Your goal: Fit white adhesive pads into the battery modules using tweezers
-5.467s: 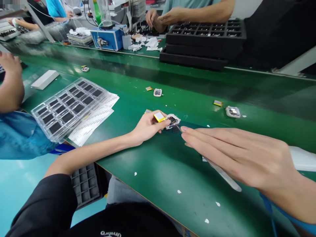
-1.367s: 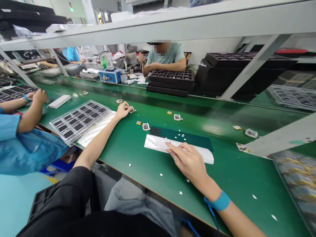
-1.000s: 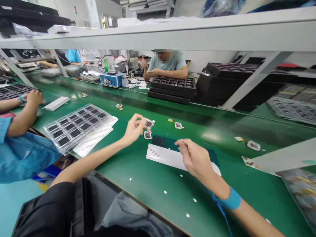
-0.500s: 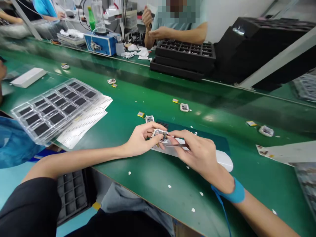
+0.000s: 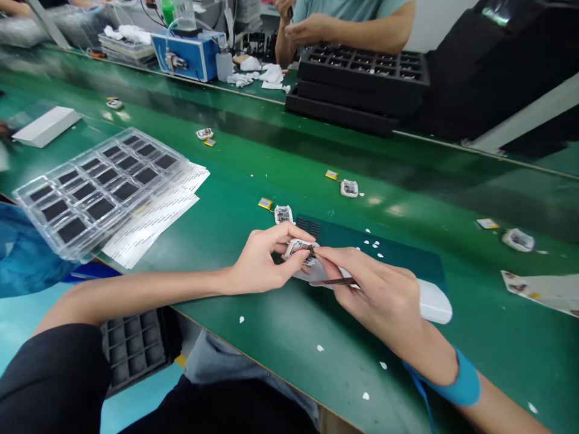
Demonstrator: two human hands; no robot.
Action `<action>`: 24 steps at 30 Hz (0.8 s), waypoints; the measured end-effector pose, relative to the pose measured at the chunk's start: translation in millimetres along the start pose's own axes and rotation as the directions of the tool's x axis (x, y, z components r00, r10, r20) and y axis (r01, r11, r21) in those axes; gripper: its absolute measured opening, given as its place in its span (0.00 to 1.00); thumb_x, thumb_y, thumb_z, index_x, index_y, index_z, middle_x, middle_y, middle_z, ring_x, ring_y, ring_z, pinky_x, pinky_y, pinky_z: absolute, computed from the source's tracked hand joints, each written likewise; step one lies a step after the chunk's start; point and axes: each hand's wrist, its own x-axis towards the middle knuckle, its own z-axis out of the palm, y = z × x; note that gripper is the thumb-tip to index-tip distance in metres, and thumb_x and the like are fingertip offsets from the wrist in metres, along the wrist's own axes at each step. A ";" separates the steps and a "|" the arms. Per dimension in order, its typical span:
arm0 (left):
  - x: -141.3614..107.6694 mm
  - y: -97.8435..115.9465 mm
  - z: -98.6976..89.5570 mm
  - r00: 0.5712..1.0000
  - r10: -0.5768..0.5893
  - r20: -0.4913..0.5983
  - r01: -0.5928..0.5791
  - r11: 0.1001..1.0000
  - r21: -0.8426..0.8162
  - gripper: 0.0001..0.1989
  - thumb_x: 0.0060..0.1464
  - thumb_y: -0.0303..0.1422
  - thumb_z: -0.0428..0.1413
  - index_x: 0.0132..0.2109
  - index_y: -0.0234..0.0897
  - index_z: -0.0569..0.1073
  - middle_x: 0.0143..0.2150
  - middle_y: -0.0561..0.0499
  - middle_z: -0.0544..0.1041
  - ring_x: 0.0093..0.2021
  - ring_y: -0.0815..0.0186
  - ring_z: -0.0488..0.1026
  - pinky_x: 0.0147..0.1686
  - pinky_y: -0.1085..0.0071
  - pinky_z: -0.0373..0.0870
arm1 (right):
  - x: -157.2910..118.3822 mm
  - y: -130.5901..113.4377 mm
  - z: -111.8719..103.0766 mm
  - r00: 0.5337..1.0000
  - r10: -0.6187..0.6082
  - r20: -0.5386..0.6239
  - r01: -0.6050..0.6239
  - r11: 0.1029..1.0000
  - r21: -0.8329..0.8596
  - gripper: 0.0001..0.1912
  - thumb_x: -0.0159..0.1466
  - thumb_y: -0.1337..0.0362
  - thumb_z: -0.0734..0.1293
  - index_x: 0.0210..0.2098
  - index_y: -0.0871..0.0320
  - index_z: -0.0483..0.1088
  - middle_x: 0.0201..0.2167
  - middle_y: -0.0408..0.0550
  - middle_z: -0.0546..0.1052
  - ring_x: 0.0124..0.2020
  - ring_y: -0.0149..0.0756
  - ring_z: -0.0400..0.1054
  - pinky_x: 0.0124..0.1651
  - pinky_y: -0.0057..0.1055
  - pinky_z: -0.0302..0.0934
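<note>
My left hand (image 5: pixel 271 259) grips a small white housing (image 5: pixel 296 246) with a circuit board inside, between thumb and fingers. At the housing's right side, the thumb and forefinger of my right hand (image 5: pixel 375 289) press against its inner parts. A pair of metal tweezers (image 5: pixel 335 281) is tucked in my right hand, its tip pointing left below the housing. Just behind my left fingers lies another white housing (image 5: pixel 283 214), wired to a yellow-edged battery (image 5: pixel 265 203). Underneath my hands are a dark green mat (image 5: pixel 407 265) and a white strip with a rounded end (image 5: pixel 435 301).
More housings (image 5: pixel 349 188) with batteries lie along the green bench. A clear tray (image 5: pixel 99 181) rests on printed sheets (image 5: pixel 181 202) at left. Small white stickers (image 5: pixel 320 348) are scattered near me. Across the bench, a co-worker's arms (image 5: pixel 353 33) are above black trays (image 5: pixel 362 75).
My view has shifted, so the bench items sit differently. Both hands stay together at the housing, and my right thumb and forefinger have closed in on its inner parts.
</note>
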 end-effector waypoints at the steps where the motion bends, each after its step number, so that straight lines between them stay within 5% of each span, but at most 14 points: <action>1: -0.8 -0.9 0.3 1.000 0.004 -0.006 -0.004 0.999 0.032 0.08 0.63 0.31 0.62 0.47 0.34 0.75 0.36 0.49 0.84 0.34 0.66 0.87 0.34 0.77 0.83 | 0.0 -0.4 -1.0 1.000 -0.015 0.021 0.016 1.000 -0.023 0.19 0.72 0.81 0.62 0.53 0.54 0.73 0.38 0.42 0.86 0.33 0.32 0.81 0.31 0.26 0.66; 4: -0.7 -4.3 1.4 0.999 -0.038 -0.017 0.040 0.996 0.085 0.07 0.61 0.31 0.62 0.45 0.35 0.73 0.32 0.51 0.82 0.32 0.65 0.86 0.28 0.79 0.79 | -0.1 0.9 -3.4 0.994 -0.023 0.105 0.030 0.997 -0.074 0.22 0.71 0.82 0.60 0.54 0.55 0.74 0.39 0.42 0.87 0.30 0.32 0.81 0.28 0.28 0.63; 8: 3.0 -5.9 3.1 0.994 -0.104 -0.013 0.104 0.995 0.003 0.08 0.59 0.32 0.61 0.41 0.38 0.68 0.39 0.48 0.83 0.30 0.67 0.84 0.27 0.76 0.78 | -0.1 8.4 -4.4 0.987 0.068 0.146 -0.063 0.997 -0.040 0.09 0.79 0.67 0.62 0.50 0.54 0.75 0.28 0.40 0.84 0.17 0.32 0.72 0.21 0.29 0.57; 11: 4.2 -2.6 3.1 0.991 -0.135 0.011 0.135 0.991 -0.012 0.09 0.58 0.30 0.60 0.42 0.38 0.66 0.41 0.48 0.83 0.28 0.69 0.83 0.27 0.77 0.77 | 1.1 12.5 -5.1 0.990 0.061 0.124 -0.052 0.996 -0.075 0.13 0.82 0.61 0.59 0.45 0.55 0.73 0.23 0.39 0.80 0.13 0.31 0.67 0.17 0.31 0.51; 17: 4.2 8.7 0.3 0.984 -0.130 0.122 0.110 0.981 0.159 0.08 0.61 0.29 0.58 0.48 0.36 0.72 0.28 0.55 0.79 0.27 0.67 0.84 0.26 0.79 0.72 | 2.7 9.3 -7.6 0.998 -0.008 0.059 0.014 0.996 -0.093 0.09 0.79 0.70 0.61 0.47 0.55 0.72 0.33 0.42 0.84 0.23 0.31 0.76 0.22 0.30 0.58; 24: 6.7 12.6 -2.0 0.944 -0.217 0.247 0.255 0.958 -0.134 0.10 0.62 0.32 0.64 0.47 0.34 0.73 0.34 0.51 0.79 0.29 0.67 0.84 0.24 0.79 0.73 | -6.9 15.8 -7.2 0.995 -0.098 0.008 0.098 0.990 -0.101 0.29 0.72 0.79 0.62 0.68 0.53 0.70 0.48 0.46 0.88 0.34 0.39 0.84 0.27 0.32 0.67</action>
